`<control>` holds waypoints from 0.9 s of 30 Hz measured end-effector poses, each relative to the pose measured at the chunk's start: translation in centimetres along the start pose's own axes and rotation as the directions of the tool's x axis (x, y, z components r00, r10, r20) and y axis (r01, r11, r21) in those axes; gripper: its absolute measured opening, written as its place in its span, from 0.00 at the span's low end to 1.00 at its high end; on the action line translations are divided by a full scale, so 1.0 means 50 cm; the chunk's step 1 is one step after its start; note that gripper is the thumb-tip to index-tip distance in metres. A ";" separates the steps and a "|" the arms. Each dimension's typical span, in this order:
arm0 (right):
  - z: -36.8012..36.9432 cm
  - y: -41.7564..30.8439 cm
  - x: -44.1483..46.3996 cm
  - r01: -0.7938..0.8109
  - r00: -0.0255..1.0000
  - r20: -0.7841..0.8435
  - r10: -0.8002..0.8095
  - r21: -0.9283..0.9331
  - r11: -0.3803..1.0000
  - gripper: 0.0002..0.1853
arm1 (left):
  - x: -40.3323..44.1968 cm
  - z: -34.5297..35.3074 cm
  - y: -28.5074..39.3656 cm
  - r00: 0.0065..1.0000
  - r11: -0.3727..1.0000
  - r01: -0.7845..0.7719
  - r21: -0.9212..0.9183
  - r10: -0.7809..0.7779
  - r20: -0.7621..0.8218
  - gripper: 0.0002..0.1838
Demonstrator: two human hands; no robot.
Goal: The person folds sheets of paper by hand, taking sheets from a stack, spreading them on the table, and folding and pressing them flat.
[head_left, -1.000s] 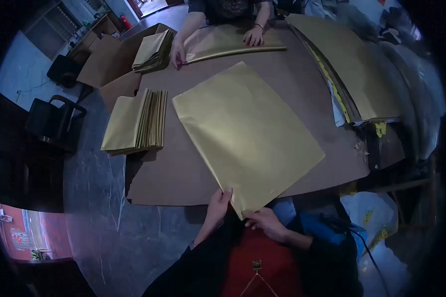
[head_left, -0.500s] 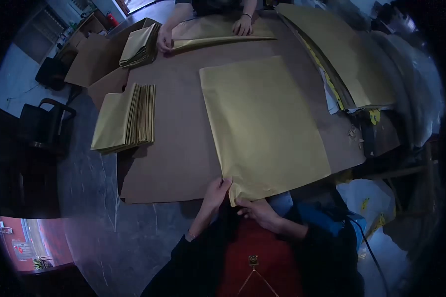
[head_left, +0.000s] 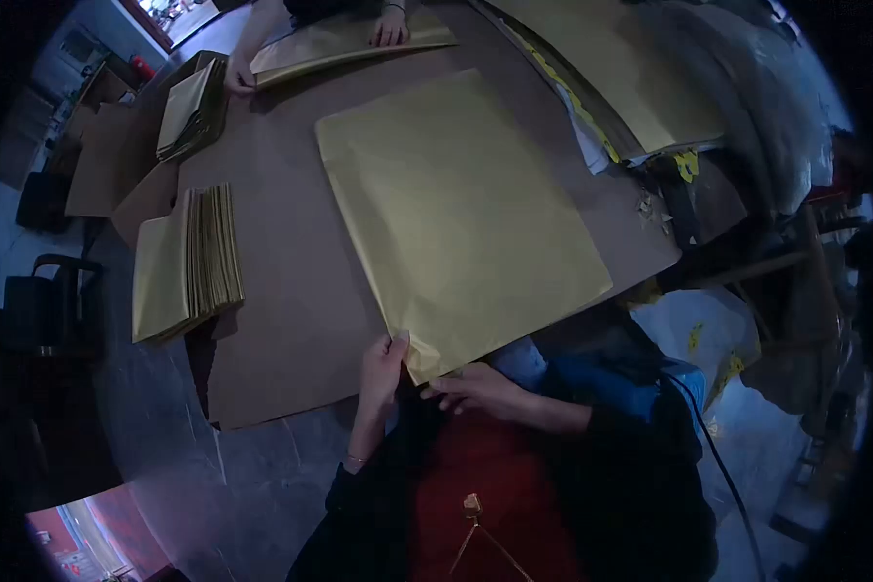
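Note:
A large gold-brown paper sheet (head_left: 466, 213) lies on the cardboard-covered table, with a folded strip along its left side and a wrinkled near-left corner. My left hand (head_left: 380, 373) pinches its left edge just above that corner, thumb on top. At the near edge, right beside the corner, my right hand (head_left: 480, 391) has its fingers closed around the paper, their tips partly below it. Both hands are at the table's front edge, close to my body.
Folded paper bundles (head_left: 189, 262) stand at the left, with another stack (head_left: 189, 107) by an open carton (head_left: 150, 189). Opposite, a person's hands (head_left: 391, 26) rest on another sheet (head_left: 349, 48). Large sheets (head_left: 630, 78) are piled at the right. A chair (head_left: 44, 301) stands left.
My view has shifted and turned, so the table appears further left. My left hand keeps its pinch; my right hand has moved slightly along the near edge at the corner.

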State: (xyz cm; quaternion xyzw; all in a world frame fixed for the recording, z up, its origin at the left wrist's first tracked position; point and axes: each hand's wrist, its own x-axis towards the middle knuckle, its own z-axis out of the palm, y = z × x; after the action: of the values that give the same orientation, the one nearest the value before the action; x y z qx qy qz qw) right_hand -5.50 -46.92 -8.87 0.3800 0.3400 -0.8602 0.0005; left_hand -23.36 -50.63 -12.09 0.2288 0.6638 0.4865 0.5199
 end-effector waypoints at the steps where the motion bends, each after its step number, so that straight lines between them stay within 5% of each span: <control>1: -0.013 -0.005 -0.008 -0.006 1.000 -0.004 0.006 0.007 1.000 0.20 | 0.003 -0.001 -0.003 1.000 1.000 0.009 0.001 -0.009 0.003 0.17; 4: -0.044 -0.067 -0.050 0.054 0.978 0.203 0.052 -0.482 0.875 0.18 | -0.003 -0.002 0.023 1.000 0.993 -0.017 0.119 0.015 0.022 0.17; 6: -0.047 -0.139 -0.063 0.024 0.994 -0.069 -0.079 -0.583 0.812 0.15 | 0.015 -0.013 -0.004 1.000 0.991 0.008 0.136 -0.010 0.014 0.17; 7: -0.057 -0.152 -0.047 0.202 0.940 -0.083 -0.332 -0.650 0.733 0.14 | 0.009 -0.005 0.026 0.999 0.987 0.019 0.157 -0.025 0.039 0.17; 8: -0.065 -0.166 -0.025 0.360 0.819 -0.073 -0.569 -0.707 0.609 0.12 | -0.015 0.014 0.055 1.000 1.000 -0.007 0.018 0.006 0.024 0.17; 10: -0.068 -0.217 0.038 0.401 0.498 0.264 -0.826 -0.915 -0.050 0.11 | -0.008 0.013 0.044 0.997 0.997 0.083 -0.003 -0.083 0.000 0.17; 12: -0.077 -0.233 0.106 0.431 0.506 0.442 -0.740 -0.873 -0.227 0.12 | -0.001 0.006 0.036 1.000 0.989 0.024 0.145 -0.025 0.001 0.18; 13: -0.079 -0.245 0.125 0.476 0.585 0.508 -0.632 -0.846 -0.240 0.15 | -0.002 0.010 0.038 1.000 0.981 -0.025 0.191 0.027 -0.006 0.18; 15: -0.074 -0.239 0.151 0.490 0.577 0.554 -0.600 -0.823 -0.289 0.15 | 0.006 0.007 0.019 0.999 0.994 0.010 0.105 -0.006 -0.035 0.20; 18: -0.075 -0.234 0.169 0.445 0.610 0.582 -0.537 -0.813 -0.375 0.18 | -0.007 0.006 0.063 0.996 0.871 -0.024 0.491 0.061 -0.060 0.20; 19: -0.074 -0.231 0.170 0.418 0.617 0.575 -0.538 -0.818 -0.395 0.18 | -0.012 0.007 0.073 0.996 0.872 -0.020 0.489 0.058 -0.062 0.20; 21: -0.087 -0.217 0.187 0.430 0.571 0.596 -0.565 -0.803 -0.414 0.18 | -0.023 0.012 0.081 0.990 0.518 0.004 0.856 0.116 -0.075 0.22; 23: -0.091 -0.213 0.192 0.425 0.562 0.597 -0.573 -0.802 -0.419 0.17 | -0.038 0.019 0.097 0.990 0.470 0.048 0.881 0.096 -0.105 0.23; 25: -0.089 -0.214 0.186 0.430 0.560 0.601 -0.571 -0.799 -0.420 0.17 | -0.037 0.021 0.087 0.927 0.253 -0.064 0.965 0.373 -0.036 0.25; 27: -0.091 -0.212 0.192 0.424 0.538 0.620 -0.571 -0.784 -0.452 0.17 | -0.021 -0.005 0.073 0.937 0.239 -0.181 0.954 0.335 0.094 0.33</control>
State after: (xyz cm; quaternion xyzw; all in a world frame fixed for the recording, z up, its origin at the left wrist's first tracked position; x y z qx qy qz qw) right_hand -12.13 -33.63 -11.14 0.0798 0.9656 -0.1886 -0.1604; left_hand -23.96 -50.06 -8.38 0.5661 0.8061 0.0875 0.1487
